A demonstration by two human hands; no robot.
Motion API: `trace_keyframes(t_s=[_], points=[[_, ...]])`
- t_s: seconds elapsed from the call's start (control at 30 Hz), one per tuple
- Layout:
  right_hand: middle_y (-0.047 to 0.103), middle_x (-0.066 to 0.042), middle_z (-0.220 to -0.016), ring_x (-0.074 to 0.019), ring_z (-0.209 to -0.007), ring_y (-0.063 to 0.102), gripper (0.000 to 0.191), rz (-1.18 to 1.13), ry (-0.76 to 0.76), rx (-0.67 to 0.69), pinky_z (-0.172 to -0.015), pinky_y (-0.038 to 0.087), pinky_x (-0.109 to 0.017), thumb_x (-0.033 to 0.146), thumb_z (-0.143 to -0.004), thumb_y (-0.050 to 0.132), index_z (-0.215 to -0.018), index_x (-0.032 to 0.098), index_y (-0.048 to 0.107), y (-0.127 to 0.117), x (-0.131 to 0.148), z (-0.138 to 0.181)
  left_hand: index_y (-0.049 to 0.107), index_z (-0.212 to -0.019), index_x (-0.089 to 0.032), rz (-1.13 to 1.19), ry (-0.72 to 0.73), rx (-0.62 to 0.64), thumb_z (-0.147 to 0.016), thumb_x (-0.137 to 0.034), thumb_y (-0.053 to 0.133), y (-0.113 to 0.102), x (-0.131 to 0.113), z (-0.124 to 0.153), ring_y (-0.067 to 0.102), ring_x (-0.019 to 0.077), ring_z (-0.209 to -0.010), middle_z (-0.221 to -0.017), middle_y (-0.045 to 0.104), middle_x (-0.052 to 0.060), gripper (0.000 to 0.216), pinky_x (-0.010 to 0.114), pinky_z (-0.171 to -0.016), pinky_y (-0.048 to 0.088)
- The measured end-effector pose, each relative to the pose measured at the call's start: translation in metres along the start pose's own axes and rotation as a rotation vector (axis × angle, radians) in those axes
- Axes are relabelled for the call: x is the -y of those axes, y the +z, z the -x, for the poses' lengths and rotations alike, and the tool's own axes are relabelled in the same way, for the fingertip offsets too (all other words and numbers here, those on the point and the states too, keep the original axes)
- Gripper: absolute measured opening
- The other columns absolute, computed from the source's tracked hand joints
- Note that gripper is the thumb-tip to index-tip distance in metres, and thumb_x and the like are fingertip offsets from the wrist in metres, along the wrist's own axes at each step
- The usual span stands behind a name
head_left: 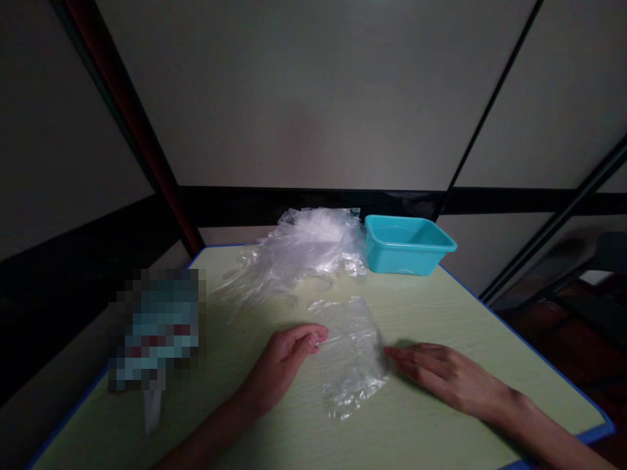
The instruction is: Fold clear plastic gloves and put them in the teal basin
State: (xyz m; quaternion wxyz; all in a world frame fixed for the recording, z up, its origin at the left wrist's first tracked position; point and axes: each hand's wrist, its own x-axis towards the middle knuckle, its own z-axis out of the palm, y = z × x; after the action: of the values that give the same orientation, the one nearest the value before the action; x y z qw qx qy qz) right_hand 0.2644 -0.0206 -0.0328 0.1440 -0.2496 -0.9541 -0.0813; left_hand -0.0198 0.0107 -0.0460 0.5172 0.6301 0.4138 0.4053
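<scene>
Two bare hands over one clear plastic bag (pixel 355 362), which lies on the near-middle part of the worktop (pixel 264 434), between them. Left hand (pixel 279 365): thumb and index finger brought together at the bag's left edge, apparently pinching the film; remaining fingers curled, largely hidden. Right hand (pixel 453 375): palm down, fingers long and close together, tips at the bag's right edge; cannot tell whether they grip the film or only touch it. Bag surface creased, brightest along its near end; any print on it cannot be made out. Beyond the hands, a loose heap of clear bags (pixel 313 248) at the far edge, overlapping, thin ends fanned toward the left; glare prevents reading any marking. Just to the right of the heap, a turquoise plastic bin (pixel 404 261), upright, rectangular, rim flared; its outer wall reads as plain colour at this resolution. At the left edge, a pixelated item (pixel 161 320), teal with dark-red patches; lettering, if any, obscured by the blocks. Below it, a whitish strip (pixel 153 412) points toward the near side. Worktop pale green, bordered by blue edging (pixel 592 433). Behind: grey wall panels (pixel 318 98), a black band (pixel 274 198) running low across them, a dark-red post (pixel 130 98) leaning at left. Far right: dark shapes, too dim to identify.
</scene>
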Motion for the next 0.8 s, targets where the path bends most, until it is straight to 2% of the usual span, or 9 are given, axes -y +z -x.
trace_keyframes(t_s=[0.1,0.17,0.3,0.4,0.6,0.8], points=[[0.058,-0.011,-0.117,-0.0167,-0.102,0.056,0.033,-0.045,0.015,0.014,-0.082,0.05,-0.03,0.012,-0.094,0.024,-0.118,0.011,0.047,0.005,-0.002,0.001,0.066,-0.09,-0.015,-0.007,0.003,0.0,-0.082,-0.035,0.052,0.0,0.001,0.0,0.062,0.0235,-0.09,-0.094,0.068,0.008,0.026,0.033,-0.077,0.049],[0.057,-0.012,-0.119,-0.0172,-0.105,0.054,0.034,-0.049,0.014,0.017,-0.084,0.049,-0.031,0.011,-0.093,0.025,-0.121,0.01,0.045,0.007,-0.005,0.0,0.066,-0.09,-0.015,-0.012,0.008,-0.001,-0.082,-0.034,0.051,0.001,0.0,0.0,0.062,0.0232,-0.09,-0.094,0.068,0.008,0.025,0.033,-0.078,0.049],[0.058,-0.011,-0.117,-0.0171,-0.096,0.058,0.033,-0.004,-0.017,0.009,-0.077,0.051,-0.032,0.013,-0.093,0.031,-0.122,0.014,0.046,0.007,-0.012,-0.006,0.065,-0.089,-0.016,-0.029,0.032,-0.016,-0.082,-0.032,0.05,0.001,-0.005,0.0,0.063,0.0222,-0.088,-0.092,0.068,0.007,0.024,0.031,-0.076,0.049],[0.06,-0.01,-0.113,-0.0178,-0.091,0.059,0.031,0.039,-0.035,0.042,-0.069,0.051,-0.032,0.015,-0.093,0.033,-0.12,0.014,0.048,0.004,-0.016,-0.012,0.062,-0.086,-0.016,-0.059,0.06,-0.084,-0.08,-0.029,0.049,-0.001,-0.009,0.0,0.064,0.0201,-0.081,-0.087,0.067,0.005,0.019,0.028,-0.068,0.048],[0.062,-0.011,-0.11,-0.0195,-0.104,0.055,0.03,0.003,-0.093,0.022,-0.079,0.05,-0.034,0.015,-0.094,0.031,-0.115,0.012,0.053,0.005,-0.025,-0.022,0.052,-0.079,-0.018,-0.135,0.077,-0.252,-0.077,-0.027,0.048,-0.006,-0.009,-0.001,0.063,0.0154,-0.061,-0.079,0.061,0.002,0.01,0.022,-0.05,0.04],[0.063,-0.012,-0.107,-0.0193,-0.103,0.057,0.032,-0.079,-0.09,0.0,-0.081,0.05,-0.034,0.015,-0.094,0.028,-0.111,0.01,0.055,0.011,-0.027,-0.025,0.049,-0.077,-0.018,-0.183,0.048,-0.29,-0.076,-0.027,0.049,-0.006,-0.007,-0.001,0.061,0.0146,-0.053,-0.072,0.059,0.0,0.009,0.021,-0.043,0.037]])
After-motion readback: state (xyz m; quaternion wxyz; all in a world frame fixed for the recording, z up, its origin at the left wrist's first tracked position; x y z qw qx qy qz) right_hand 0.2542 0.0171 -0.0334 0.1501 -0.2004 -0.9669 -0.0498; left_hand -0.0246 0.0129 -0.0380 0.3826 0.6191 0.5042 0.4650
